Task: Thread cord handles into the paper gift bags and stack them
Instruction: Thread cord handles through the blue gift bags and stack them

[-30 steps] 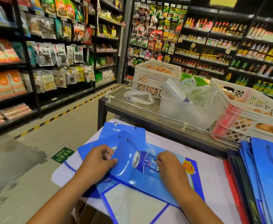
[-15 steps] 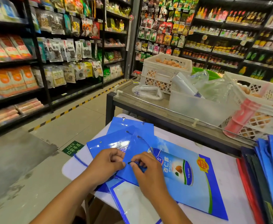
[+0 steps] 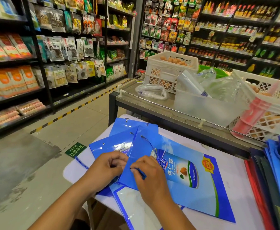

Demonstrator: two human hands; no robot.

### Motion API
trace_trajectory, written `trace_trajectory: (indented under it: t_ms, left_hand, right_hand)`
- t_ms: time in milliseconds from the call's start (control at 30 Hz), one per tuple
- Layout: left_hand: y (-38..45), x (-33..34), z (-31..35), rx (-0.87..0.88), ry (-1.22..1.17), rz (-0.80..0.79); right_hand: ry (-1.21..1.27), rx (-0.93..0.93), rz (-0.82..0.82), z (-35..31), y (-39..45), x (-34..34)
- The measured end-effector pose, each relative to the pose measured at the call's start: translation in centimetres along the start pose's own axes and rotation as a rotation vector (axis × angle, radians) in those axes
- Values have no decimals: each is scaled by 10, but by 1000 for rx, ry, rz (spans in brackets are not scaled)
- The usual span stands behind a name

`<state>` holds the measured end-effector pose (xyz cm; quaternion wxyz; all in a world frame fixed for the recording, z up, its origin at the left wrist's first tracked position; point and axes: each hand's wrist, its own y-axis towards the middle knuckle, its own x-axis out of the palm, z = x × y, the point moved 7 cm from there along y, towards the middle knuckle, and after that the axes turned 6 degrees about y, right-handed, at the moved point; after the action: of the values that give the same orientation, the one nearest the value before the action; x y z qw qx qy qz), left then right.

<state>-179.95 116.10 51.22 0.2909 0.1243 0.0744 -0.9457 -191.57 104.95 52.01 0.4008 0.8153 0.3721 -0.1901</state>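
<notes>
Shop aisle — stocked dark shelves (image 3: 66, 52), grey tiled floor (image 3: 79, 123), yellow-black floor stripe (image 3: 79, 107).

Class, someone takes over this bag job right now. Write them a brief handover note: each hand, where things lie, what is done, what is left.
Left hand grips the top bag's near edge. Right hand pinches the cord end at the near hole. The cord's other end already sits in the far hole. More flat bags lie underneath on the table; a pile lies to the right.
Left: seat this end, stack the bag, do the rest.

Head-worn view, forward and down, close over white table (image 3: 232, 173)
</notes>
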Motion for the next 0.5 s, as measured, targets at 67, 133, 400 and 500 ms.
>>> trace_trajectory:
  t_ms: [67,133,400,500]
  left_hand:
    - [0,-1,1,35,80,4]
    - [2,1,1,66,156,-12]
    - [-1,4,-6,137,268,-10]
    - [-1,3,-4,133,273,-8]
  right_hand:
    - [99,60,4,4,-1,-2]
    - [207,103,1,9,-2,-5]
    - [249,111,-86,5,-6,-8]
    - [220,129,-99,5,-7,-10]
